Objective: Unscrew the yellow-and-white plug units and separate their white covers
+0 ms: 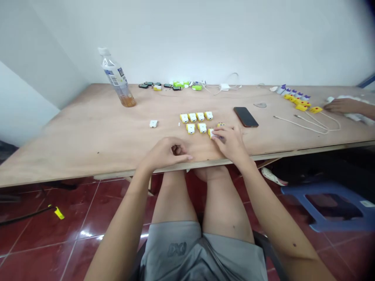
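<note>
My right hand (230,141) has its thumb and fingers closed on a small white-and-yellow block (210,134) at the right end of the front row. Left of it stand two like blocks (190,129), and several more (192,117) form a row just behind. Another yellow piece (221,124) lies beyond my right fingers, partly hidden by them. My left hand (168,152) rests near the table's front edge, its fingers loosely curled and the thumb apart, with nothing visible in it. A lone white block (153,123) sits farther left.
On the wooden table (117,136) are a tilted-looking bottle (118,78), a phone (246,117), white cables (310,124) and yellow and purple pieces (299,102). Dark and green pieces (178,84) line the wall. At far right another person's hand (341,105) reaches in. A blue stool (331,207) stands below.
</note>
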Demonstrator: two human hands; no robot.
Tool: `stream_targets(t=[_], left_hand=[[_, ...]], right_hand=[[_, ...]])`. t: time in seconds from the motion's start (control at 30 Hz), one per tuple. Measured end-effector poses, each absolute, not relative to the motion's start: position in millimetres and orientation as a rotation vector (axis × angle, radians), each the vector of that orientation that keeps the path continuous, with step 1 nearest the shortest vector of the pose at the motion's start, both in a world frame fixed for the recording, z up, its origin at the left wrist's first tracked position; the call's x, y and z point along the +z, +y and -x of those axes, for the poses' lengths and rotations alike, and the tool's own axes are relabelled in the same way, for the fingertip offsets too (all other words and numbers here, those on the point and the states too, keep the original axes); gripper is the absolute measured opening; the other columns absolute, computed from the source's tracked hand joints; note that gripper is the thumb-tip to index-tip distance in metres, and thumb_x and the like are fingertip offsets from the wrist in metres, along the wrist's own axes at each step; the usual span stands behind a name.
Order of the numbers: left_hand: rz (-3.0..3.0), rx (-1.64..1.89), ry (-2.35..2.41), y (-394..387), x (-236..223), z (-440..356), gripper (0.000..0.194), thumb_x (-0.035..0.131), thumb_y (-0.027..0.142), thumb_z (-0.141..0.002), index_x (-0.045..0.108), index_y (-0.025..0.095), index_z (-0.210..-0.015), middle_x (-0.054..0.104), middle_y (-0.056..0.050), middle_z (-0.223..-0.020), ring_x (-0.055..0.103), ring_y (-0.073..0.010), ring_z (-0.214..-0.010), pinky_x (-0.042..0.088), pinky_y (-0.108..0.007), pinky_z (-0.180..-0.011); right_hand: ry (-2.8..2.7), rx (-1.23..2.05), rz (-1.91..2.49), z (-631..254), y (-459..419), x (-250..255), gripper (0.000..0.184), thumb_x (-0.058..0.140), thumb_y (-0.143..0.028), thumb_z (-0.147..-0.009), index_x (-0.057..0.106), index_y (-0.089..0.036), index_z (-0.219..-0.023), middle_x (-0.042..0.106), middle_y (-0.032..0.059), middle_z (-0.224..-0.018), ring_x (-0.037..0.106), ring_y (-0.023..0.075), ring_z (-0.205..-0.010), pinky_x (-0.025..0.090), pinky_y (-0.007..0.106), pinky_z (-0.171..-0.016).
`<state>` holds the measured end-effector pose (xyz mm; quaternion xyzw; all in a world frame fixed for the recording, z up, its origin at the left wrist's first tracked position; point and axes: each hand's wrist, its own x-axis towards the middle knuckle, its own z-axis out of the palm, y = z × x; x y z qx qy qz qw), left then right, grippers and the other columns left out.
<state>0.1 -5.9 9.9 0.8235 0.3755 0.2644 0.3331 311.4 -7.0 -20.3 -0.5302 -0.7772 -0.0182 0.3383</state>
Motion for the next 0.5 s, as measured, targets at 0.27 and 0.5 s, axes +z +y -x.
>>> stream_targets(t=[0.27,0.5], left_hand=[[-2.181,0.730,0.977,-6.1,8.8,0.3,0.039,0.084,0.048,-0.092,0.067,0.018,-0.075,0.066,-0.001,-0.071,0.056,-0.0149,-0.064,0.042,-0.028,-0.061],[-2.197,0.737,0.952,-4.4,5.9,1.1,0.039,0.084,0.049,-0.093,0.066,0.019,-0.075,0.067,-0.001,-0.072,0.058,-0.0153,-0.065,0.042,-0.029,-0.062]], right_hand=[[-2.074,-0.032,1.378,-305.8,27.5,-11.9,0.028,0.061,-0.026,-0.106,0.088,-0.022,-0.109,0.085,0.0126,-0.131,0.075,0.0375,-0.119,0.048,0.063,-0.115],[-1.994,-0.086,1.467,-338.8,28.1,-17.4,0.048,0.047,-0.018,-0.104,0.082,-0.021,-0.138,0.078,0.0156,-0.148,0.068,0.0387,-0.130,0.046,0.062,-0.117]])
